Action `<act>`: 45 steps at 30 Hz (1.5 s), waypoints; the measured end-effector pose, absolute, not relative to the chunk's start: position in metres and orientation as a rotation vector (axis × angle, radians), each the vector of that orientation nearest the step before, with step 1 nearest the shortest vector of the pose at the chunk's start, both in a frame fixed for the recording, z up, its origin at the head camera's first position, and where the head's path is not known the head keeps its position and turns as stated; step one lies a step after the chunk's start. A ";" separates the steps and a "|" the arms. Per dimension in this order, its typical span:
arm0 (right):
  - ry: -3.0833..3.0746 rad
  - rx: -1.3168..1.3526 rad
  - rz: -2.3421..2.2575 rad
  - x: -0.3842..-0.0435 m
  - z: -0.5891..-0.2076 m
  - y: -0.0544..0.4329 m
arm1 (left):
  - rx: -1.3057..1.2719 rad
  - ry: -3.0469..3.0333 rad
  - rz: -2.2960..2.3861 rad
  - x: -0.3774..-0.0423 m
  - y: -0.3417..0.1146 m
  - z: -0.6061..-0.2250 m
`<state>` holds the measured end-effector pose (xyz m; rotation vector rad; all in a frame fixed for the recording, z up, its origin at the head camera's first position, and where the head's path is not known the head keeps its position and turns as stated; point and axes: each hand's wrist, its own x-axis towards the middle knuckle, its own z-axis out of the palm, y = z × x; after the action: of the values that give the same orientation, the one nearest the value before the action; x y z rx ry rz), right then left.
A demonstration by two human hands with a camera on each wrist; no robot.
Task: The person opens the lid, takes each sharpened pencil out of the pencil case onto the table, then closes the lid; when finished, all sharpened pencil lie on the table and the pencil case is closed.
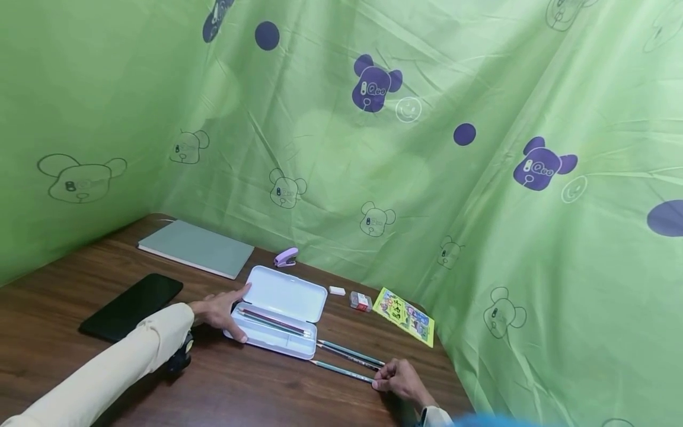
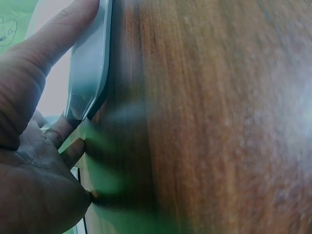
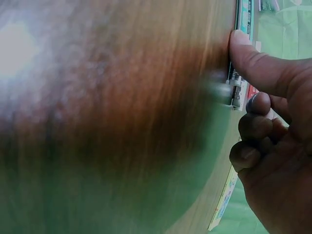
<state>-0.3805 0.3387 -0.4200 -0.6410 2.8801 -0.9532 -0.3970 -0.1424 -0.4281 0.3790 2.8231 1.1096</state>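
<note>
A white pencil case (image 1: 285,293) lies with its lid raised, and several pencils (image 1: 272,323) rest inside its tray. My left hand (image 1: 217,309) grips the case's left end. In the left wrist view its thumb lies along the pale case side (image 2: 90,68), and the other fingers are partly hidden behind. To the right of the case, three pencils lie on the table: a green pencil (image 1: 341,371) in front, a dark and a green one behind. My right hand (image 1: 402,379) pinches the front pencil's right end between thumb and forefinger, its other fingers curled.
On the wooden table (image 1: 267,391) lie a black tablet-like slab (image 1: 133,305) and a grey-green notebook (image 1: 197,246) at left. Along the back are a purple stapler (image 1: 286,257), a white eraser (image 1: 337,290), a small clear box (image 1: 360,301) and a yellow booklet (image 1: 405,317). A green curtain (image 1: 331,148) hangs behind.
</note>
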 end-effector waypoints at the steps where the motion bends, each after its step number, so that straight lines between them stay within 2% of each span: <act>1: 2.874 -0.637 -0.962 -0.380 -0.420 0.338 | 0.377 2.822 1.113 -0.397 -0.143 -0.428; 13: 2.843 -0.643 -1.063 -0.386 -0.408 0.319 | 0.352 2.827 1.095 -0.394 -0.143 -0.428; 22: 2.864 -0.868 -0.986 -0.413 -0.388 0.240 | 0.357 2.831 1.074 -0.397 -0.142 -0.428; 31: 2.947 -0.940 -0.836 -0.425 -0.399 0.173 | 0.329 2.824 1.106 -0.395 -0.139 -0.428; 37: 2.970 -0.921 -0.648 -0.426 -0.413 0.165 | 0.347 2.833 1.126 -0.392 -0.138 -0.432; 45: 2.971 -0.943 -0.710 -0.428 -0.417 0.165 | 0.329 2.837 1.115 -0.392 -0.138 -0.428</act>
<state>-0.4283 0.1654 -0.4172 -0.9428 2.9712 -0.7097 -0.3919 -0.1380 -0.4278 0.3290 2.8367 1.1145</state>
